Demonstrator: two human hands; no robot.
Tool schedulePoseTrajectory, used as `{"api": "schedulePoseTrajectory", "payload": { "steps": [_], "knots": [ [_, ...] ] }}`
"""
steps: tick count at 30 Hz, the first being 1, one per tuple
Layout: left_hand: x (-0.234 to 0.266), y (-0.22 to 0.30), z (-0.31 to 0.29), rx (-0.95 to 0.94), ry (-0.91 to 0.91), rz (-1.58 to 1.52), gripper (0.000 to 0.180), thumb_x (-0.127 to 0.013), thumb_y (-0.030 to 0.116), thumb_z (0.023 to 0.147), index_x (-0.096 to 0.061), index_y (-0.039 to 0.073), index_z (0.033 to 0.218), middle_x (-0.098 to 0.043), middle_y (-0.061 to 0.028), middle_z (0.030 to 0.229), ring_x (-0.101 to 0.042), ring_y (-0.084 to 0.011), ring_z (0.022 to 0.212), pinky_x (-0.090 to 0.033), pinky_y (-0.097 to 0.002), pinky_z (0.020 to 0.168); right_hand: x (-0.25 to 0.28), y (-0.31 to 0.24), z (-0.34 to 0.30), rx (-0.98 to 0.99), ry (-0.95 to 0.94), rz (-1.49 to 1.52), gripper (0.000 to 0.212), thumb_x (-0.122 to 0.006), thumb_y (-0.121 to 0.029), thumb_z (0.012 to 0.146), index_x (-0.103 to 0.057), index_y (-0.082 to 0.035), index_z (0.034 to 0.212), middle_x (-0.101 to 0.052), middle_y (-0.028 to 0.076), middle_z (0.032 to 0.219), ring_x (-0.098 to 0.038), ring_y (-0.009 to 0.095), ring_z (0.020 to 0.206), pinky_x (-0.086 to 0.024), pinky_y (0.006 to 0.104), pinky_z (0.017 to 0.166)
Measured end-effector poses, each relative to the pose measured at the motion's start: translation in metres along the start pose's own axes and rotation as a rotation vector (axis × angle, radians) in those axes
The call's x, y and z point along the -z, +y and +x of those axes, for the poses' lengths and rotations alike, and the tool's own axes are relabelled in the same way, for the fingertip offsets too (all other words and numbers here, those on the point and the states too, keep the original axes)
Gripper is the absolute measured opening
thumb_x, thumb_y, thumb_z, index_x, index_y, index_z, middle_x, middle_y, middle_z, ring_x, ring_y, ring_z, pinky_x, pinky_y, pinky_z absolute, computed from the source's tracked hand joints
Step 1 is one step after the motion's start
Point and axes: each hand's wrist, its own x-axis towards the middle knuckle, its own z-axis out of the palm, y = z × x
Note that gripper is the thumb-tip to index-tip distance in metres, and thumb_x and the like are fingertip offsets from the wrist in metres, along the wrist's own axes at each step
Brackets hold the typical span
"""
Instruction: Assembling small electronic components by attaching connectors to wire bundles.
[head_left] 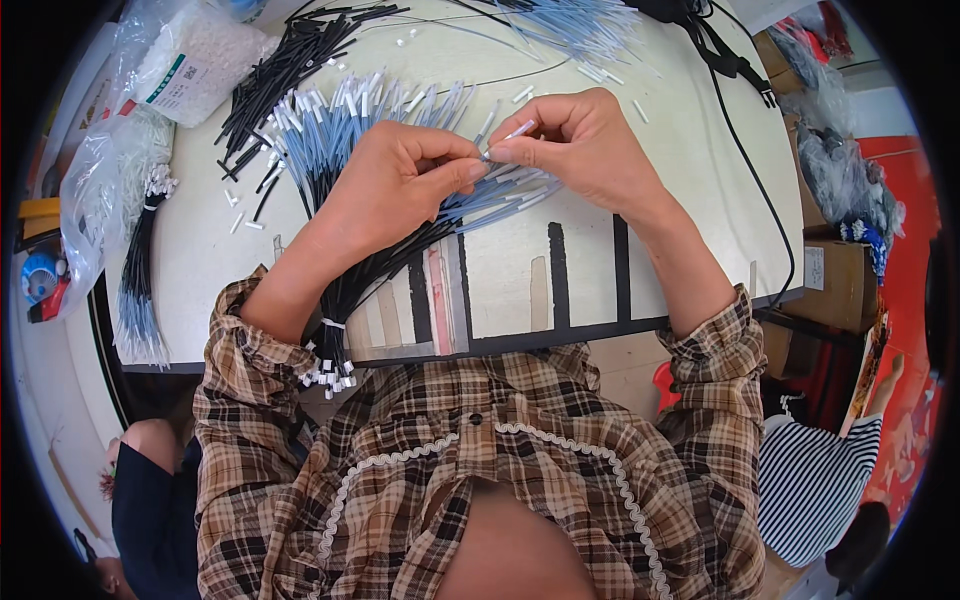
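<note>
My left hand (400, 185) and my right hand (590, 150) meet over the table, fingertips pinched close together. A thin wire runs between them, and a pale, pinkish-white tube end (519, 130) sticks out above my right fingers. Exactly where each fingertip grips the wire is partly hidden. Under both hands fans a large bundle of wires (320, 135), with blue-grey upper lengths, many of them white-tipped. Its black lower lengths pass beneath my left wrist to a white tie (333, 323). Small white connectors (328, 378) hang past the table's front edge.
A second tied bundle (142, 260) lies at the left, near a clear bag of white pieces (190, 70). Black tubes (290, 70), loose white sleeves (640, 110) and more blue-grey wires (580, 30) lie farther back. A black cable (745, 150) curves down the right. People sit at both sides.
</note>
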Motion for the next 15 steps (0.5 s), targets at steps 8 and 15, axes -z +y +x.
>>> {"api": "schedulePoseTrajectory", "payload": {
  "steps": [8,15],
  "knots": [
    [0.012,-0.002,-0.001,-0.187,-0.055,0.169,0.015,-0.064,0.01,0.088,-0.067,-0.003,0.094,-0.062,-0.0002,0.071,-0.049,-0.0035,0.058,-0.038,-0.0199,0.049,0.0,-0.004,-0.016,0.101,-0.146,-0.229,0.009,-0.072,-0.008,0.079,-0.071,-0.003,0.086,-0.062,0.0,0.072,-0.051,0.006,0.062,-0.039,0.0206,0.056],
    [0.01,-0.008,0.004,-0.25,0.251,0.552,0.018,-0.066,0.009,0.083,-0.064,-0.002,0.096,-0.066,-0.0152,0.081,-0.062,-0.0207,0.065,-0.048,-0.0298,0.058,0.014,-0.015,-0.012,0.011,-0.177,-0.321,0.017,-0.067,-0.016,0.083,-0.068,0.001,0.084,-0.058,0.007,0.066,-0.052,0.016,0.058,-0.041,0.027,0.056]
  ]
}}
